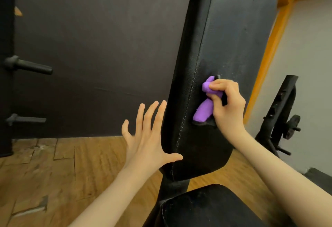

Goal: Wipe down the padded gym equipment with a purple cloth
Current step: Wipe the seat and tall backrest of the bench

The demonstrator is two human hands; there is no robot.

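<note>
A tall black padded backrest (231, 34) with white stitching rises through the middle of the head view. My right hand (227, 104) grips a bunched purple cloth (203, 109) and presses it against the lower part of the pad's face. My left hand (147, 133) has its fingers spread and straight beside the pad's left edge, the thumb touching the side of the padding. A black seat pad (212, 207) lies below the backrest.
A dark wall panel (100, 46) stands behind, with two black pegs (30, 66) sticking out at the left. The floor is worn wood planks (53, 169). A black metal frame (280, 118) stands right of the backrest against a pale wall.
</note>
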